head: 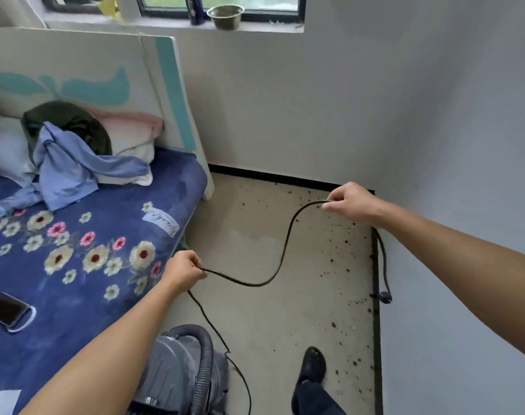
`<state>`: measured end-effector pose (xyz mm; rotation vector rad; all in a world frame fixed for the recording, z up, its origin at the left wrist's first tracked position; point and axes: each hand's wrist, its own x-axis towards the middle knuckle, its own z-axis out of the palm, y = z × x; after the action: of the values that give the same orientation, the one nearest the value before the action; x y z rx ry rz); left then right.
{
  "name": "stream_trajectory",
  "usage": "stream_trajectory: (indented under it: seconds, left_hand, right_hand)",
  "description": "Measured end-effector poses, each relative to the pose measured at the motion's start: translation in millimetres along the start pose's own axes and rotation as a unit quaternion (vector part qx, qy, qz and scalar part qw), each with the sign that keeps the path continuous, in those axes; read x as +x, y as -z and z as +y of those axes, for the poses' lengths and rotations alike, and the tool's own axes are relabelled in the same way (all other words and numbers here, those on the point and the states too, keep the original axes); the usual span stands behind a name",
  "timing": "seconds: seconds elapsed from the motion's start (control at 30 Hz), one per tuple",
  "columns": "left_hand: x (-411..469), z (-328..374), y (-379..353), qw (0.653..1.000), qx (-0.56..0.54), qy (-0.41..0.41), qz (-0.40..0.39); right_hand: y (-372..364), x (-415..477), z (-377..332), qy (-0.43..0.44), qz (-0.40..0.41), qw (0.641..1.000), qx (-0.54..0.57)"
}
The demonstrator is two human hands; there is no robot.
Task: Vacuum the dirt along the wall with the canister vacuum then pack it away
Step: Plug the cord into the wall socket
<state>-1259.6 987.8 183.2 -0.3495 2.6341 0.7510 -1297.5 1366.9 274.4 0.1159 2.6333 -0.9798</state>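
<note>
The blue floral-sheeted bed point(105, 250) fills the side beyond the left hand point(185, 272), and the pale grey wall point(450, 145) rises close behind the right hand point(349, 203). That leaves only a narrow strip of beige floor point(270, 319) beneath both hands for moving. The grey canister vacuum point(171, 372) with its ribbed hose point(206, 363) sits below the left forearm, near the bed's edge. Each hand is closed in a pinch on the thin black power cord point(285, 250), which sags in a loose S between them. From the left hand it trails down toward the vacuum; past the right hand it drops along the wall to the black plug point(385, 297), which dangles beside the dark skirting strip point(376, 324). The brown dirt specks point(347, 242) lie scattered under and below the right hand along that skirting, so the cleaning looks not yet begun and the step appears to be paying out cord for plugging in. To do it well, the person would feed the cord hand over hand without jerking. The slack should stay off the dirt, and the kink near the canister needs watching. No socket is in view, so where the plug must travel cannot be told. The black shoe point(312, 365) stands below the right forearm, near the trailing cord, a likely snag when stepping, and the bed corner limits a swing on the left.
</note>
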Motion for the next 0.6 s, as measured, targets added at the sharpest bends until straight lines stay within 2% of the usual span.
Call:
stream_trajectory:
  seconds: [0.13, 0.23, 0.37, 0.6]
  left_hand:
    - [41.6, 12.1, -5.4, 0.993, 0.092, 0.066, -0.02]
    - [62.6, 41.9, -11.9, 0.995, 0.075, 0.067, -0.015]
    - [89.4, 101.2, -20.5, 0.999, 0.029, 0.016, -0.014]
    - [153.3, 205.0, -24.8, 0.992, -0.009, -0.106, -0.069]
  right_hand:
    - [19.3, 62.9, 6.0, 0.026, -0.015, 0.999, 0.044]
    - [24.8, 95.3, 1.9, 0.054, -0.071, 0.995, 0.048]
    - [16.9, 126.2, -8.0, 0.1, -0.143, 0.984, -0.028]
    - [40.3, 187.7, -16.7, 0.116, -0.125, 0.985, -0.018]
